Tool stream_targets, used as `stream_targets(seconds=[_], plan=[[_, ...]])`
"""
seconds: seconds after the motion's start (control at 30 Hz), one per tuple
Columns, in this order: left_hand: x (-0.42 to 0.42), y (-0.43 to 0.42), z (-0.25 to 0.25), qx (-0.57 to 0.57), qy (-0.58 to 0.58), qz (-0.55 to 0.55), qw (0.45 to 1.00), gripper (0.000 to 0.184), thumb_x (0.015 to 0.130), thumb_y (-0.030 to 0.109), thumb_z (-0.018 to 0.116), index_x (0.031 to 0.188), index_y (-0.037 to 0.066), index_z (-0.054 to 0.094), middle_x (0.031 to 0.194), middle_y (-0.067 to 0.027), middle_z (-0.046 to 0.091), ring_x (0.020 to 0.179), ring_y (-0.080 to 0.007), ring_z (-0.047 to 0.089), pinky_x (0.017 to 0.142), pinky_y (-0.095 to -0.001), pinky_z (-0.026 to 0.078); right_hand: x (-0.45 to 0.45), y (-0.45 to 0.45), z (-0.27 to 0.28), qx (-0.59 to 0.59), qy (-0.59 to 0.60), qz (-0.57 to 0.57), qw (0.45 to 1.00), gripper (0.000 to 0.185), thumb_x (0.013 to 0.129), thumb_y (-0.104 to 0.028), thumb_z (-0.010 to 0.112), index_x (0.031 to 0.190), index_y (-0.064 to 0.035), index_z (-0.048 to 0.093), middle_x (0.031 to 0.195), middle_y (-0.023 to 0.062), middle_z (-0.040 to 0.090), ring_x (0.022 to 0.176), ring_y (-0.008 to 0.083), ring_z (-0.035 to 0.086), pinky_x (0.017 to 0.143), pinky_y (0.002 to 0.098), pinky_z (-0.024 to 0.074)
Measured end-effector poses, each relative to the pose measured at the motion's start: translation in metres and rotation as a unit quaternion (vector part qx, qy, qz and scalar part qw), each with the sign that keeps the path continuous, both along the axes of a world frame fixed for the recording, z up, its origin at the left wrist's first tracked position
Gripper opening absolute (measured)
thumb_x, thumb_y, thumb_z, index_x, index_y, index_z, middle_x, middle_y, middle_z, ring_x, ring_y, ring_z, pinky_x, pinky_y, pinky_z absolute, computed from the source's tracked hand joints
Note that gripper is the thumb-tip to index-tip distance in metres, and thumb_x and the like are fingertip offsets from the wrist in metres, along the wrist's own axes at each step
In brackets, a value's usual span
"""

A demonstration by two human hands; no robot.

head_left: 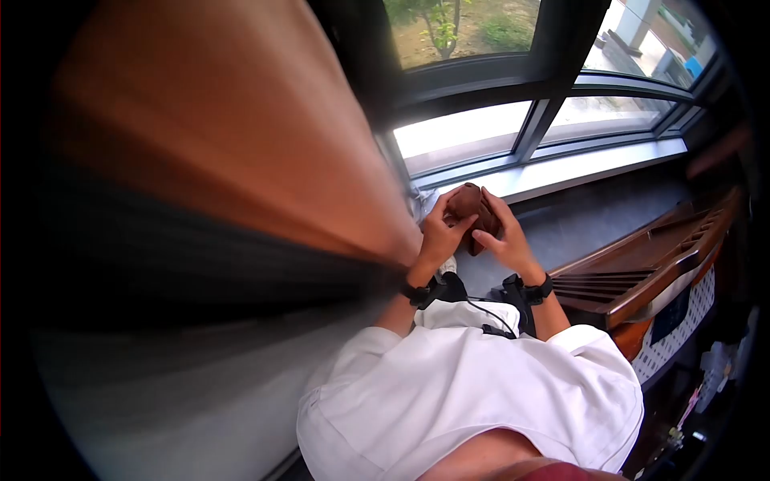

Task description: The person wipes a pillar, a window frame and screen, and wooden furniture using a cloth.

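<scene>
A reddish-brown object (pixel 465 202), too small to identify, is held between both hands in front of the body, near the window sill. My left hand (pixel 443 234) grips it from the left, with the thumb on its near face. On the other side my right hand (pixel 507 238) has its fingers curved round the object's right edge. Dark straps circle both wrists. A whitish, partly hidden thing lies just beyond my left hand.
Windows (pixel 521 152) with dark frames and a light sill run across the front. A brown wooden piece with slats (pixel 618 276) stands at the right, patterned cloth (pixel 682 329) below it. A large blurred orange-brown surface (pixel 233 120) fills the left side, close by.
</scene>
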State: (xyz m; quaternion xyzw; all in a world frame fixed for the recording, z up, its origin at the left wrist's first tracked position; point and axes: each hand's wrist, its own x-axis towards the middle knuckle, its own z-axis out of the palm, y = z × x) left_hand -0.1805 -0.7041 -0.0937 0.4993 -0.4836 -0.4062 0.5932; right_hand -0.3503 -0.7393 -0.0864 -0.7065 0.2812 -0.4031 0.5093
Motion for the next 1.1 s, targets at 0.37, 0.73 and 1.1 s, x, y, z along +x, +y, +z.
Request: stream_targets(seconds=[0.37, 0.73, 1.1], plan=[[0.044, -0.128, 0.002, -0.075, 0.16, -0.127, 0.976, 0.059, 0.083, -0.007, 0.07, 0.137, 0.0, 0.046, 0.134, -0.0115, 0.057, 0.124, -0.0217, 0.056, 0.107, -0.034, 0.045, 0.033, -0.127, 0.03, 0.01, 0.027, -0.018, 0.999, 0.063, 0.079, -0.007, 0.08, 0.136, -0.0027, 0.054, 0.116, 0.0098, 0.065, 0.103, 0.0177, 0.063, 0.088, 0.0287, 0.0517], [0.062, -0.197, 0.117, -0.248, -0.423, 0.196, 0.849, 0.06, 0.07, -0.001, 0.08, 0.126, 0.005, 0.059, 0.121, -0.0143, 0.063, 0.112, -0.0336, 0.062, 0.096, -0.0386, 0.051, 0.076, -0.251, 0.096, -0.429, 0.031, -0.118, 0.895, 0.049, 0.07, 0.003, 0.071, 0.118, -0.0056, 0.067, 0.113, 0.011, 0.066, 0.101, 0.0313, 0.064, 0.087, 0.0398, 0.0535], [0.052, -0.285, 0.101, -0.266, -0.455, 0.318, 0.788, 0.049, 0.075, -0.003, 0.076, 0.119, 0.01, 0.062, 0.119, -0.0083, 0.064, 0.108, -0.0303, 0.061, 0.089, -0.0391, 0.052, 0.1, -0.34, 0.082, -0.533, -0.038, -0.189, 0.824, 0.053, 0.073, 0.002, 0.073, 0.124, -0.0117, 0.067, 0.119, 0.0082, 0.062, 0.113, 0.0307, 0.059, 0.093, 0.0413, 0.0529]])
